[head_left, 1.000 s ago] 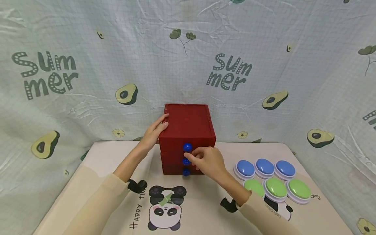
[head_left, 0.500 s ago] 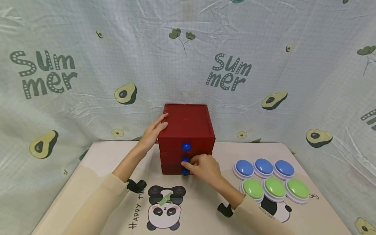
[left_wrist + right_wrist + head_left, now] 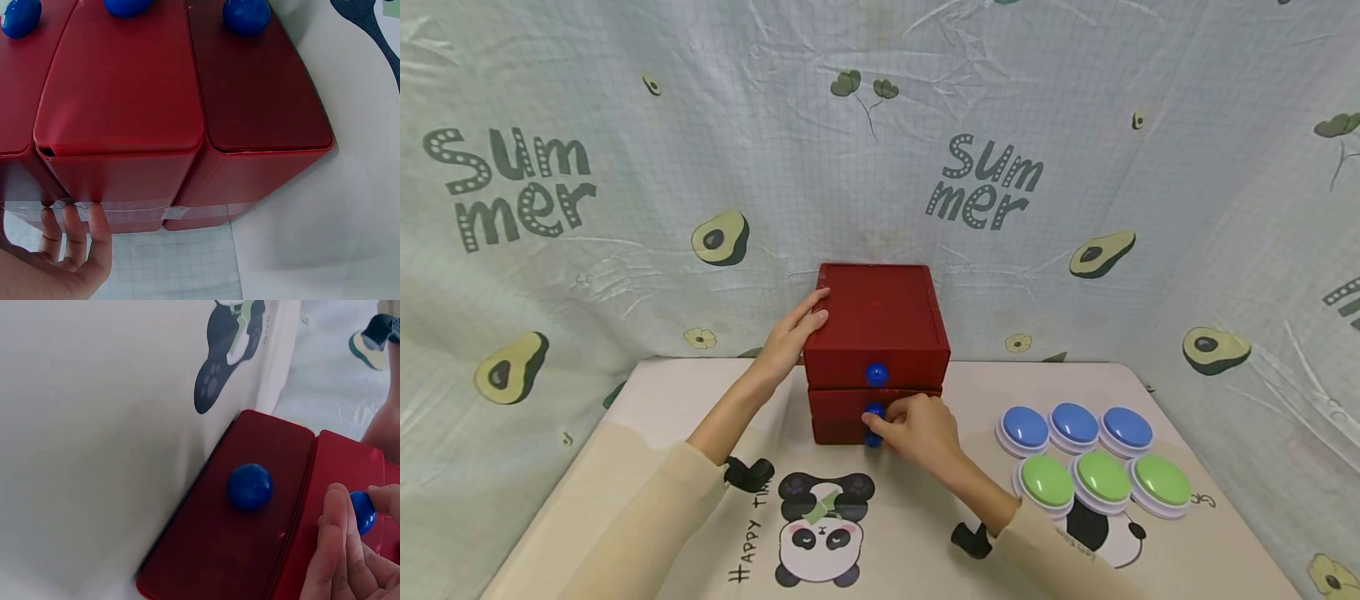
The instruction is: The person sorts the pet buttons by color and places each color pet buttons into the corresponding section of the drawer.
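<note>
At the left, on the pale printed table point(image 3: 685, 400), the person's left hand point(image 3: 787, 343) touches the left side of a dark red, box-shaped cabinet point(image 3: 878, 304). Its fingers are rather straight and a little spread; they have hold of nothing, and the fingertips rest on the side surface, where a strip of clear tape point(image 3: 137, 209) runs. Below the hand, a black-and-white panda print point(image 3: 820, 554) lies on the table surface.

The cabinet stands near the middle, towards the far edge, before a white cloth point(image 3: 722, 150) with avocado and "Summer" prints. Its front has three drawers, one above another, each with a shiny blue round knob. The top knob point(image 3: 876, 374) is free. The person's right hand point(image 3: 921, 429), coming from the right, pinches the middle knob point(image 3: 362, 512) between thumb and curled fingers. The bottom knob point(image 3: 250, 486) is not held.

Further right, apart from the cabinet, three blue dome-shaped buttons point(image 3: 1075, 424) with white bases stand in a row, and nearer to the person there are three green dome-shaped buttons point(image 3: 1102, 477) of the same form.
</note>
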`<state>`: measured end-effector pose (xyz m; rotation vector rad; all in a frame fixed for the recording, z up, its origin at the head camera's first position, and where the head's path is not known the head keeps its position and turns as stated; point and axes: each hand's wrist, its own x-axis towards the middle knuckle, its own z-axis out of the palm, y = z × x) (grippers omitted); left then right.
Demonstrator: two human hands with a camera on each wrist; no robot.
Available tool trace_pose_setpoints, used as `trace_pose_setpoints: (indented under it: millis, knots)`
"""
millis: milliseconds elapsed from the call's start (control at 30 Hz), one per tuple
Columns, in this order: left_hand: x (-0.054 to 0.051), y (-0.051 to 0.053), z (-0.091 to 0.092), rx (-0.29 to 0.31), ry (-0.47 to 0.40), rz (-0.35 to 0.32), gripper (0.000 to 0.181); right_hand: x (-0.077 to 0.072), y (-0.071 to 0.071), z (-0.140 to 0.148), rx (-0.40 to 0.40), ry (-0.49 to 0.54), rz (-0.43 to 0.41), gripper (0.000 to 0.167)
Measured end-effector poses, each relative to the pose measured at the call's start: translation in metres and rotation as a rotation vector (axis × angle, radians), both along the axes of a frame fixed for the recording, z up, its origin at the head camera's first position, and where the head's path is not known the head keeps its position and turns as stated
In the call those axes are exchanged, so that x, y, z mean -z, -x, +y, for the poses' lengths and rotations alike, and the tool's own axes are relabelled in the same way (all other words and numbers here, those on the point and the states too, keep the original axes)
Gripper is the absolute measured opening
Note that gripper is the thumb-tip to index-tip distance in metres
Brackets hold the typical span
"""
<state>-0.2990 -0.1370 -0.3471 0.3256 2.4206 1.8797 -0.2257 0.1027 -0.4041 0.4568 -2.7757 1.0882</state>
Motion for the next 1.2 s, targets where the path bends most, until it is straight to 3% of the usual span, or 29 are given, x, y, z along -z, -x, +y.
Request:
trace_pose_setpoints:
  millis: [267,800,1200]
  knots:
    - [0.001,0.000,0.000,-0.010,0.008,0.007,0.056,0.000,-0.018,0.003,-0.014,-0.037,0.049,0.034]
    - [0.002,0.000,-0.001,-0.002,0.015,0.020,0.056,-0.003,-0.057,0.008,-0.041,-0.104,0.038,0.035]
    - [0.002,-0.001,-0.001,0.005,0.003,0.021,0.056,-0.004,-0.076,0.008,-0.070,-0.136,0.045,0.035]
